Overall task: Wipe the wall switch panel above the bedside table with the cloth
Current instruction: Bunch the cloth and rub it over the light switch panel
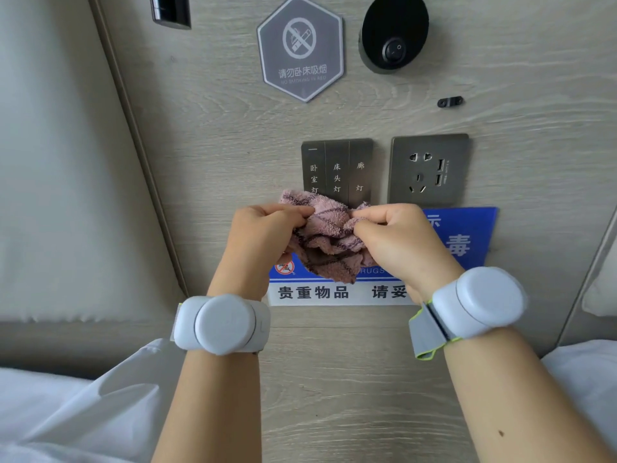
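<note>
A dark grey three-key switch panel (337,168) is set in the wood-grain wall. Right below it, both hands hold a crumpled pink cloth (329,240) with dark stripes. My left hand (263,232) pinches the cloth's left edge and my right hand (397,240) pinches its right side. The cloth's top edge overlaps the bottom left corner of the switch panel. White sensor bands sit on both wrists.
A grey socket plate (429,168) with USB ports sits right of the switches. A blue and white notice sign (467,242) is behind the hands. Above are a hexagonal no-smoking sign (300,48) and a black round lamp base (394,35). Padded headboard (60,182) at left, white bedding below.
</note>
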Demonstrator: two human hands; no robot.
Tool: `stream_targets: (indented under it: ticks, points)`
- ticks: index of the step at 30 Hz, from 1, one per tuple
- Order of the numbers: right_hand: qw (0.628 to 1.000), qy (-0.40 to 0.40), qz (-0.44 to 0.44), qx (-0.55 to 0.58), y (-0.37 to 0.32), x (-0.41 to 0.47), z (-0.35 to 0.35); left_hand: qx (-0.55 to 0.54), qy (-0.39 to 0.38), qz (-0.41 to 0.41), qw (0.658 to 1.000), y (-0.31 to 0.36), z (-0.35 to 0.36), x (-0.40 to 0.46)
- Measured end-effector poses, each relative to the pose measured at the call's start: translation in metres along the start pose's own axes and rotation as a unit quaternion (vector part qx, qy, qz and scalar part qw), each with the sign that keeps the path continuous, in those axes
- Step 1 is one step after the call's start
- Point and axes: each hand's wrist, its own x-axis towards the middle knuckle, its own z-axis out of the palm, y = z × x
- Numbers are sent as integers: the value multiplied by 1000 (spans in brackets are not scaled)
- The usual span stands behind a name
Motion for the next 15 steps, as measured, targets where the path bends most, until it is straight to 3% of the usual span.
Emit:
stream_targets:
  ticks: [11, 15]
  points:
    - [998, 63, 13, 22, -6, 2, -4, 20, -19, 23, 999, -9, -3, 3]
    - [994, 107, -23, -18, -3, -1, -10, 7, -14, 14, 1000, -12, 0, 6]
